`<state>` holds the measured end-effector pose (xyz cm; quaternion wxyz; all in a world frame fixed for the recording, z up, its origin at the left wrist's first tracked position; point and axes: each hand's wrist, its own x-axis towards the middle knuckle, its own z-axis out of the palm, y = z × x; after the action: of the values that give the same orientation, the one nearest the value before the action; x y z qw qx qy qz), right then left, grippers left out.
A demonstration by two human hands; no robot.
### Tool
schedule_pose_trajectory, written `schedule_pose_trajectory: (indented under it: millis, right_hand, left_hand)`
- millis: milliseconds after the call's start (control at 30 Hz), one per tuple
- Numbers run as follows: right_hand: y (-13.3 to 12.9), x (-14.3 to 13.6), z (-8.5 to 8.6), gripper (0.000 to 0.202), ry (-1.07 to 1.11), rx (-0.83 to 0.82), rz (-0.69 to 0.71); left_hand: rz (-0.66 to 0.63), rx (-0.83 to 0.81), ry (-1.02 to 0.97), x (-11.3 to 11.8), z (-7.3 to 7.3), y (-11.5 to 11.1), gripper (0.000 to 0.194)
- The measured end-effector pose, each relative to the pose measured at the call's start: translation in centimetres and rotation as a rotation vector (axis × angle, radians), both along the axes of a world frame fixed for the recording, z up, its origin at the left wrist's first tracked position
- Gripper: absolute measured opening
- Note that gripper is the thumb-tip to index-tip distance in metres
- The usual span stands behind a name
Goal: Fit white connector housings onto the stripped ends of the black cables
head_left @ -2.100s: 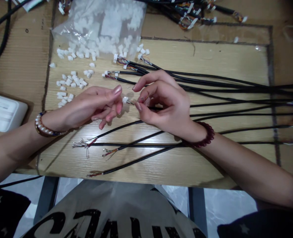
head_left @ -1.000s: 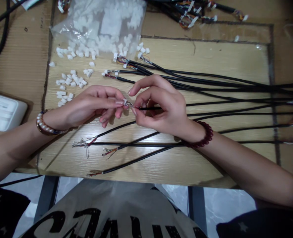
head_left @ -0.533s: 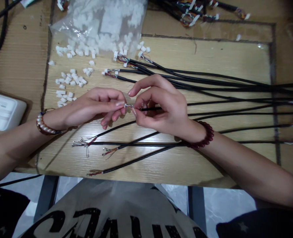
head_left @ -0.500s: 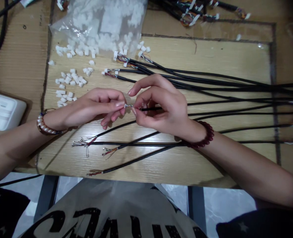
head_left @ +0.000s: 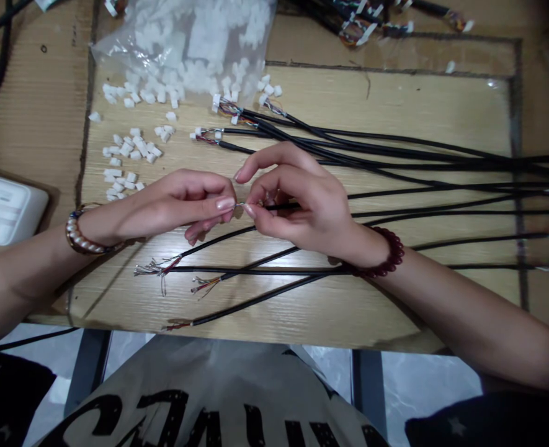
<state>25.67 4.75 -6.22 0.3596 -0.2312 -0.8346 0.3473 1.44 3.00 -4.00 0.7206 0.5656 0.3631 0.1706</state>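
My left hand point(head_left: 195, 202) pinches the tip of a thin wire point(head_left: 239, 205) between thumb and index finger; whether a connector sits inside the pinch is hidden. My right hand point(head_left: 297, 195) grips the same wire close by, with the black cable point(head_left: 281, 206) running under its curled fingers. The fingertips of both hands nearly touch. Below them lie black cables with bare wire ends point(head_left: 151, 269). Above the hands are cables with white connectors point(head_left: 196, 133) fitted on their wires.
Small white connectors point(head_left: 139, 146) lie in loose groups at the left, below a clear plastic bag point(head_left: 185, 43) full of them. A white box-shaped device point(head_left: 8, 208) sits at the far left. Bundled cables point(head_left: 358, 28) lie at the top.
Both hands have shifted down very slightly, and less of the wire shows between their fingertips. Both keep their pinch.
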Motion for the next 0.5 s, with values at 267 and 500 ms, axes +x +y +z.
schedule_pose_trajectory:
  millis: [267,500]
  right_hand:
    - [0.49,-0.02,-0.48,0.007,0.004,0.068,0.023]
    - [0.69,-0.22,-0.68,0.008,0.108,-0.114,-0.053]
  left_hand:
    - [0.053,0.03,0.034,0.21,-0.03,-0.04,0.026]
    - [0.201,-0.049,-0.051,0.78,-0.39,-0.01,0.02]
